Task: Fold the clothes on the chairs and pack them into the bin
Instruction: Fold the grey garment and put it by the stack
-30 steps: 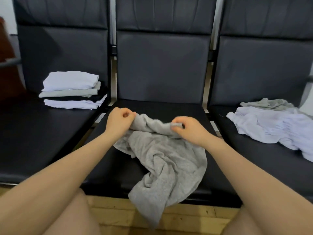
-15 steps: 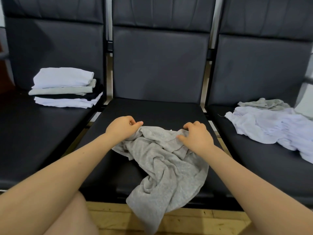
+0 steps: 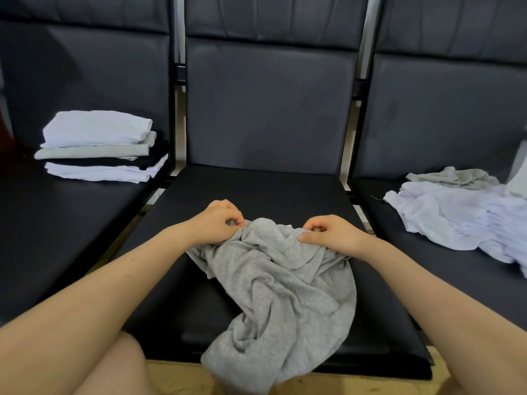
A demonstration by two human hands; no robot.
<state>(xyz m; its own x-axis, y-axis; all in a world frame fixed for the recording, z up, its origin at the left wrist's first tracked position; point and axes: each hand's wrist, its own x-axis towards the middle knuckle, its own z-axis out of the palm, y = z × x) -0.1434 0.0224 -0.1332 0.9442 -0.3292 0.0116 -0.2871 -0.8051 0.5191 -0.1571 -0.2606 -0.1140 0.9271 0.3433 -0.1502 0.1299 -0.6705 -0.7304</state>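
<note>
A crumpled heather-grey knit garment [image 3: 281,283] lies bunched on the seat of the middle black padded chair [image 3: 265,189]. Its upper edge is gathered into ridges and deep folds between the two hands, and its lower part spills over the front edge of the seat, hanging toward the pale wooden floor [image 3: 182,377]. The fabric looks soft and slightly mottled, with no flat face showing.

The left hand [image 3: 218,222] has its grip closed on the garment's upper left edge, fingers curled round a pinch of cloth. The right hand [image 3: 332,232] grips the upper right edge likewise, thumb pressed along the fabric and fingers curled over it. Both hands sit just above the seat, well apart from each other.

On the left black padded chair [image 3: 57,223] rests a neat stack of folded clothes [image 3: 99,146]: white on top, then pale grey, black, and white at the bottom. On the right black padded chair [image 3: 442,115] lies a loose heap of unfolded clothes [image 3: 456,215], pale lilac-white in front with a grey piece behind it.
</note>
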